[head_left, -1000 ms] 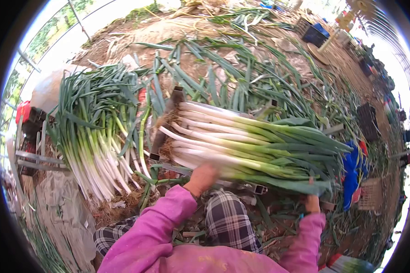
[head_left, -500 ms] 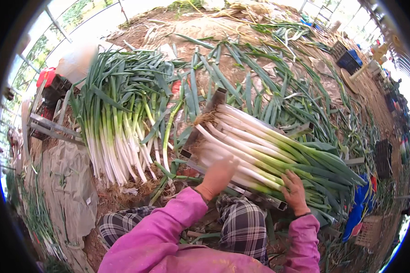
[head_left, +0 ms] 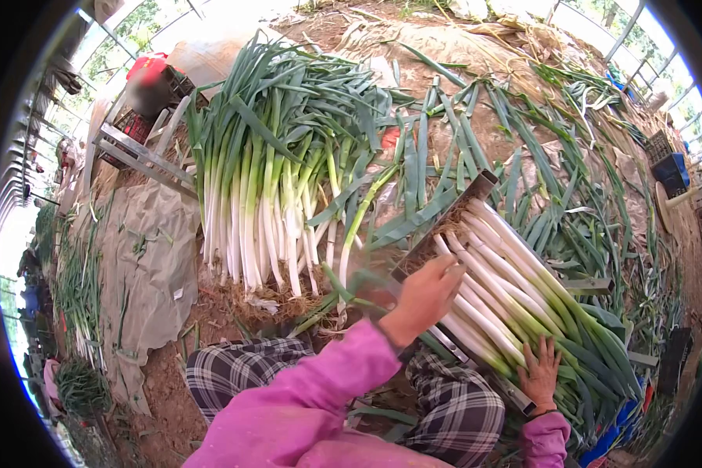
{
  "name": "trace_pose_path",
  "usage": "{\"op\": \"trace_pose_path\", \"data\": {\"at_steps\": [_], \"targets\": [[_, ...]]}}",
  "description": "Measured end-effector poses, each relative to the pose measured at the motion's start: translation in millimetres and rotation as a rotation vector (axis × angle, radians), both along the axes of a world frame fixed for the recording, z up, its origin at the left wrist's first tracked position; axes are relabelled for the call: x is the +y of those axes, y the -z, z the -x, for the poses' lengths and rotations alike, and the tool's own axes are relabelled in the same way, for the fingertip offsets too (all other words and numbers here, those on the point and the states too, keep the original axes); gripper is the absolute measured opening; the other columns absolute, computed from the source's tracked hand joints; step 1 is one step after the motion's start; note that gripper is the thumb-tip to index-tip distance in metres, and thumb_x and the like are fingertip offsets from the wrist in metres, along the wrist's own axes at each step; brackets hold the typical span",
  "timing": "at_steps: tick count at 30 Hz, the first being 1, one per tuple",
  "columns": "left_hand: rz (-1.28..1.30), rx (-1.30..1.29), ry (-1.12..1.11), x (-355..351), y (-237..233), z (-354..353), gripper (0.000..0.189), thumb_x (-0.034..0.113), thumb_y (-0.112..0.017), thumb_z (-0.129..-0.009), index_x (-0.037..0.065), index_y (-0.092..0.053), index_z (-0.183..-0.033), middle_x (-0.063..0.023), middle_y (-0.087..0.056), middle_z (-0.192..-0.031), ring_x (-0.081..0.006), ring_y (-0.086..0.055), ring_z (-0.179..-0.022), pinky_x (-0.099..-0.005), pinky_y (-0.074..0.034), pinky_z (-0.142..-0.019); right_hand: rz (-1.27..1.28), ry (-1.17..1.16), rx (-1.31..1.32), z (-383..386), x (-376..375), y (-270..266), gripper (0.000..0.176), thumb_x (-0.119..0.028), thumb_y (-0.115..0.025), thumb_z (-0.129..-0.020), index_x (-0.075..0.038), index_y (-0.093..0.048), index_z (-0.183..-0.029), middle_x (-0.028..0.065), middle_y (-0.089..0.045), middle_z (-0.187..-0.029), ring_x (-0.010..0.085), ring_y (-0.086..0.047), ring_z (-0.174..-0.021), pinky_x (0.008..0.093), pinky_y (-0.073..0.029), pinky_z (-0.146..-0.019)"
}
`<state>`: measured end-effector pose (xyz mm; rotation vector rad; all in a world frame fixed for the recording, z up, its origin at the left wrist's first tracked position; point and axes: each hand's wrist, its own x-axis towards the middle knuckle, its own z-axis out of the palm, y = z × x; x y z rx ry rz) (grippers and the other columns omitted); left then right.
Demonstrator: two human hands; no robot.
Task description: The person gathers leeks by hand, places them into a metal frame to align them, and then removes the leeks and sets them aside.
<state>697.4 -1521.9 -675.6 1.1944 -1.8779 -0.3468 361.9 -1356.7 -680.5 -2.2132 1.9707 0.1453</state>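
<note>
Leeks (head_left: 495,285) lie side by side in a metal frame (head_left: 446,226), roots against its upper-left plate and green leaves toward the lower right. Over their white stems is my left hand (head_left: 427,295), its fingers curled together; whatever is between them is hidden. My right hand (head_left: 540,373) rests flat with spread fingers on the light-green part of the same leeks. To the left, a large pile of leeks (head_left: 265,187) lies on the ground, roots toward me. A blurred green streak shows just left of my left hand.
Loose leaves (head_left: 515,148) are strewn beyond the frame. A plastic sheet (head_left: 152,257) and a metal rack (head_left: 144,160) are at left, with a person in a red head covering (head_left: 148,70) behind. Blue material (head_left: 612,433) lies lower right; a dark crate (head_left: 667,160) stands far right.
The view has turned left, shifting the scene rightward. My left hand has moved up toward the root ends, its fingers now clearly curled. My right hand still rests on the leeks.
</note>
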Motion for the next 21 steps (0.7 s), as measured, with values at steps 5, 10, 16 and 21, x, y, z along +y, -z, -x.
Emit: {"op": "trace_pose_path", "data": {"at_steps": [5,10,16,21], "targets": [[-0.197,0.149,-0.532,3,83,-115,0.02,0.007,-0.055,-0.087,-0.001,-0.059,-0.105,-0.0213,-0.062,-0.1,-0.0395,-0.059,-0.093,-0.045,-0.049,-0.081,-0.02,0.016,0.027,-5,1,9,0.064,-0.018,-0.072,-0.074,-0.023,-0.052,-0.134,0.017,-0.023,-0.156,0.0442,-0.016,-0.144,0.0632,-0.022,-0.109],[-0.805,-0.049,-0.665,-7,256,-176,0.025,0.02,-0.057,-0.086,-0.001,-0.059,-0.1,-0.0213,-0.066,-0.09,-0.0409,-0.063,-0.083,-0.0458,-0.05,-0.076,0.006,0.015,0.054,-1,6,20,0.065,-0.018,-0.073,-0.073,-0.024,-0.052,-0.134,0.0182,-0.022,-0.156,0.0466,-0.016,-0.143,0.0625,-0.024,-0.108],[-1.099,0.161,-0.333,-52,262,-173,0.035,0.027,-0.07,-0.079,0.0,-0.065,-0.101,-0.0106,-0.066,-0.086,-0.0241,-0.063,-0.078,-0.0386,-0.051,-0.073,0.024,0.025,0.059,-5,5,20,0.065,-0.02,-0.075,-0.072,-0.025,-0.053,-0.133,0.0182,-0.024,-0.156,0.0456,-0.019,-0.143,0.0615,-0.027,-0.107],[-1.244,-0.131,-0.199,-26,283,-140,0.056,0.038,-0.076,-0.071,0.0,-0.064,-0.11,-0.0245,-0.066,-0.106,-0.0383,-0.063,-0.103,-0.0449,-0.049,-0.087,0.074,0.011,0.063,-1,9,26,0.065,-0.024,-0.074,-0.073,-0.028,-0.053,-0.135,0.0154,-0.025,-0.156,0.0423,-0.019,-0.144,0.0609,-0.028,-0.106]]}}
